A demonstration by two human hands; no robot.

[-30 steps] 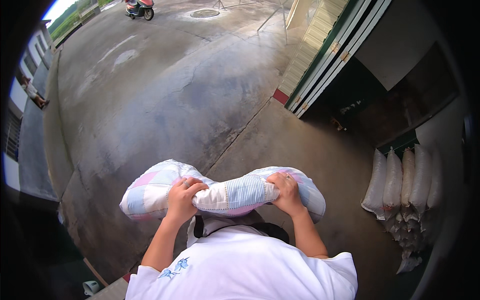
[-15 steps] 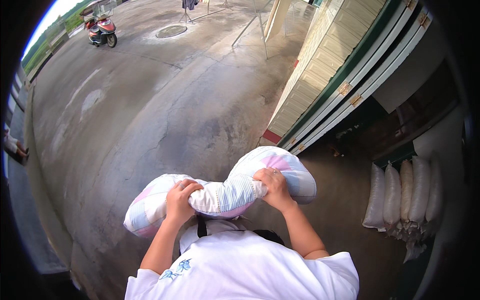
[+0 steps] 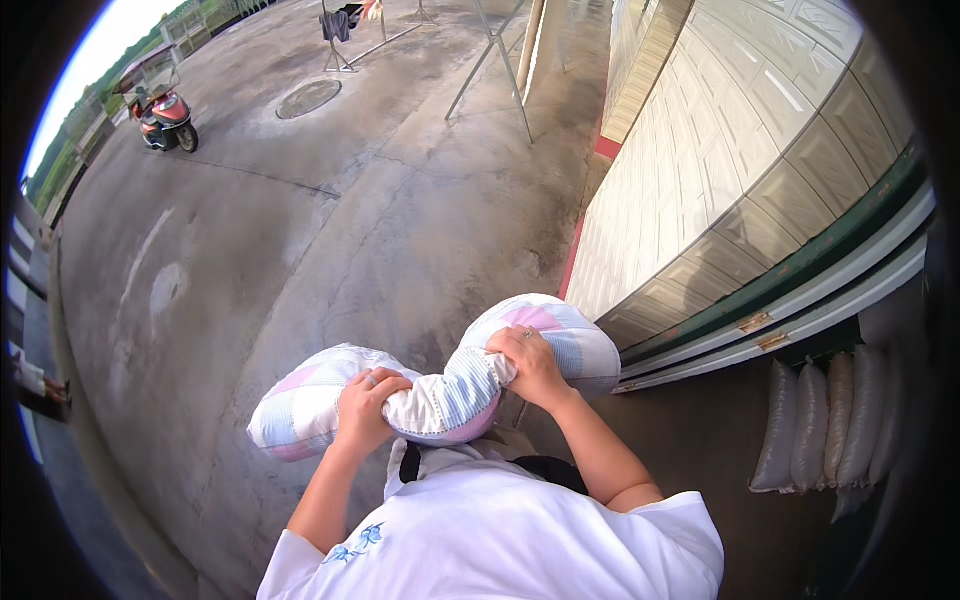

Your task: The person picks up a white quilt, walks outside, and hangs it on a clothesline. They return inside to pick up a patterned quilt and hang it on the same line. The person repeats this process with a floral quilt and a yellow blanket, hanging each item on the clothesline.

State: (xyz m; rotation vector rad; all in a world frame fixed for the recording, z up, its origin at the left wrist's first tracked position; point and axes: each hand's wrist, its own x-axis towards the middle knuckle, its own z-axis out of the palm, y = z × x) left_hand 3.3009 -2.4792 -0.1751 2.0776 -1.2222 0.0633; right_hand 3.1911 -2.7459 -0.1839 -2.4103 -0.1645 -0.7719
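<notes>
A plump patchwork pillow (image 3: 450, 400) in white, pale blue and pink is held in front of my waist. Its middle is gathered into a narrow twist, and its two ends bulge out to either side. My left hand (image 3: 369, 408) is closed on the pillow left of the twist, thumb toward the middle. Right of it, my right hand (image 3: 530, 364) grips the pillow beside the bunched cloth, fingers curled over the top. The underside of the pillow and part of my fingers are hidden.
A tiled wall (image 3: 700, 170) and a folded-back door (image 3: 800, 325) stand close on my right. Several filled sacks (image 3: 810, 425) lean beyond the door. Ahead on the concrete yard (image 3: 250, 220) are a metal rack (image 3: 500, 50), a round manhole cover (image 3: 309, 99) and a red scooter (image 3: 165, 120).
The wall and door have swung nearer on my right, and the scooter has shifted left and down in view. Both hands keep their grip on the pillow.
</notes>
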